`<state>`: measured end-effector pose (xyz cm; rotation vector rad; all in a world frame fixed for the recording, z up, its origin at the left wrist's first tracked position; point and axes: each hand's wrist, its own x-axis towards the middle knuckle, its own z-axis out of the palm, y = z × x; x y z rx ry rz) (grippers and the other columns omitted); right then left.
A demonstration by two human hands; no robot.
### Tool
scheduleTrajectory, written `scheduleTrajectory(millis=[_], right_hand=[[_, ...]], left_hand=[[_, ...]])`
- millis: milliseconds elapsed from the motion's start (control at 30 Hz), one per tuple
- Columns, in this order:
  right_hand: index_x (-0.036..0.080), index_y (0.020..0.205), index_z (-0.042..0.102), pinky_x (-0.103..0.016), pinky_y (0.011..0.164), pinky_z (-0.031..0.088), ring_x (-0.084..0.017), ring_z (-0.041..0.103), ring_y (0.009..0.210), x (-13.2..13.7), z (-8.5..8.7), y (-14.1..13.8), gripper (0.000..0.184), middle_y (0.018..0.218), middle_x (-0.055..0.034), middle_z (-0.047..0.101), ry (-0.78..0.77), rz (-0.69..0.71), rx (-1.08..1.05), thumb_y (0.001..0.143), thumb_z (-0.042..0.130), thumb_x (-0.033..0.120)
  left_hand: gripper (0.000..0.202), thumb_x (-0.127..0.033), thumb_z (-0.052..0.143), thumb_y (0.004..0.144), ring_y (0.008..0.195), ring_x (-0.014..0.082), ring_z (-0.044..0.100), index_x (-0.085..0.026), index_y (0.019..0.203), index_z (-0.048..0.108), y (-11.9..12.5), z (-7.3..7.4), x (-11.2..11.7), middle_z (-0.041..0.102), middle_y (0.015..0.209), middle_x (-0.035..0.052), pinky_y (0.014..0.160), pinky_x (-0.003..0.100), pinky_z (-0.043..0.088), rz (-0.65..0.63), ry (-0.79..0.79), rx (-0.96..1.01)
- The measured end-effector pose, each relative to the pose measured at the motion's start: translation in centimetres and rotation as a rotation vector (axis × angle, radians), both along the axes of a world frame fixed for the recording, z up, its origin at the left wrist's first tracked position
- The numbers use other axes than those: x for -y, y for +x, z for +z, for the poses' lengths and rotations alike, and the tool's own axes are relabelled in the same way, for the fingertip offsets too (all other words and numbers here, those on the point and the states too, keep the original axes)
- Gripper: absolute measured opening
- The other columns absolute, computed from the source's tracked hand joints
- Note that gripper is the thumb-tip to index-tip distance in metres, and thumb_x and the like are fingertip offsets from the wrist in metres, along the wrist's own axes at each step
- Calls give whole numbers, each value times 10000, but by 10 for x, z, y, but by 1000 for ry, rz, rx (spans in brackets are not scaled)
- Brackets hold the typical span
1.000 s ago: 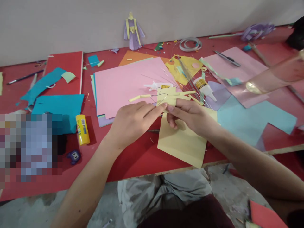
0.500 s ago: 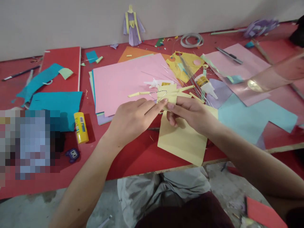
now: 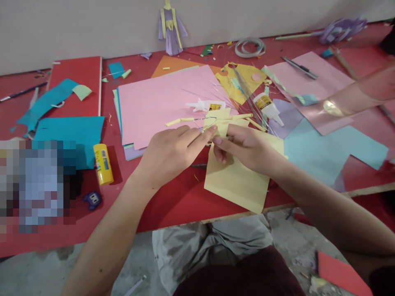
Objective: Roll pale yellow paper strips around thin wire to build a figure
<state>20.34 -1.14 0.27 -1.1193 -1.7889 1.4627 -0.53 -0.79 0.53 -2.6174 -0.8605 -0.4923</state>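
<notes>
Figure (image 3: 220, 116): is sitting at the fingertips of both hands, over the top edge of the yellow sheet; thin yellow tubes (image 3: 179, 121) are sticking out to either side, and bent wire (image 3: 210, 118) is showing across its middle.
Left hand (image 3: 174, 150): is reaching in palm down, fingers lying close together, index tip touching the figure's paper; the thumb is hiding, so I cannot tell whether it is gripping.
Right hand (image 3: 253, 148): is holding the paper's near edge, thumb and index finger narrowed around it, the other fingers curling beneath.
Yellow sheet (image 3: 237, 181): is lying under the right hand, reaching toward the table's (image 3: 173, 213) front edge.
Glue: one bottle (image 3: 205, 105) is lying on the pink stack (image 3: 154, 102) just beyond the figure; another bottle (image 3: 268, 107) is lying to the right, beside clear strips (image 3: 245, 88).
Glue stick (image 3: 103, 164): is resting left of the left hand, near the teal paper (image 3: 83, 133).
Doll (image 3: 170, 31): is leaning upright against the wall (image 3: 92, 28), wearing purple and yellow paper.
Cutter (image 3: 300, 68): is lying on a pink sheet (image 3: 324, 92) at the right.
</notes>
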Motion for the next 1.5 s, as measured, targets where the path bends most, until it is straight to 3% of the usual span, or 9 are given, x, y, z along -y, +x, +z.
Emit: scheduleTrajectory(millis=[400,800,1133,1500], right_hand=[[188,761,537,-230,541,445,-90,539,551,0,4,-3,297,622,20,582,-11,-19,-13,919,548,440],[182,742,537,-229,508,418,-81,514,521,1,1,-2,324,631,14,598,-34,-29,19,901,567,463],[209,694,557,-259,539,439,-108,545,555,1,-3,-1,344,640,4,608,-19,5,108,893,560,489],[218,696,569,-267,548,451,-126,555,561,1,-3,-2,333,641,-3,620,-15,23,144,883,572,493]], left_hand=[[351,-105,366,979,819,159,631,-134,1295,516,0,1,1,672,899,64,595,248,464,23,-72,-7],[409,-58,389,942,732,157,607,-100,1343,461,3,0,1,645,810,38,564,255,434,52,-62,-138],[378,-100,367,963,774,177,629,-84,1324,480,3,-4,1,642,788,59,686,289,487,43,-142,-131],[381,-119,380,965,737,169,631,-89,1337,455,5,-2,4,654,790,57,636,265,454,75,-199,-205]])
